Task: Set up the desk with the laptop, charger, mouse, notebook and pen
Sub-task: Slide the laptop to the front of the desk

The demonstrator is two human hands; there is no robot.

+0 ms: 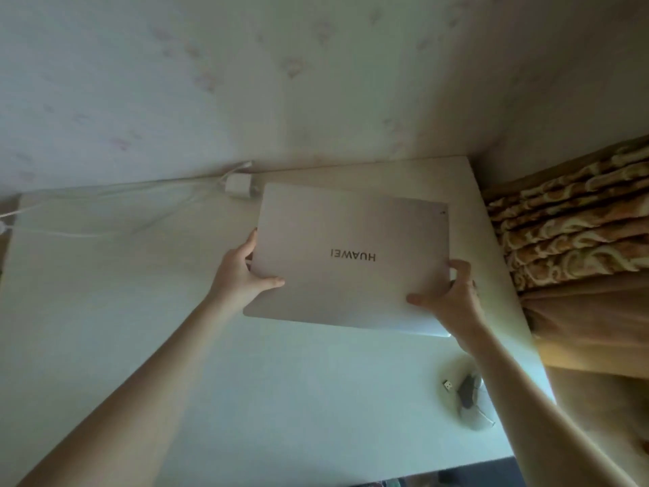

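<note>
Two hands hold one closed laptop (351, 261) over the far right part of the white tabletop (140, 311), which fills most of the view and butts against a pale patterned wall (246, 82), with a brown patterned curtain (569, 219) hanging just off its right edge. The laptop lid is shut, its logo reading upside down from the wearer's side, so the hinge edge probably faces the wall, the way it should sit for opening toward the person. Whether its base already rests on the tabletop or hangs just above I cannot tell.

At the left edge, the left hand (242, 272) clamps the laptop with thumb on the lid and fingers (251, 240) curled around the side; the right hand (453, 297) grips the near right corner likewise, thumb on top. Holding opposite sides keeps the slab level while it is set down.

Just beside the far left corner of the laptop lies the white charger (238, 186), its cable (105, 205) trailing left along the wall, near enough, I judge, to plug in later.

Smaller still, near the front right edge, lies what looks like the mouse (469, 393) with a small USB plug (447, 384) beside it, partly under the right forearm. Notebook and pen are not in view.
</note>
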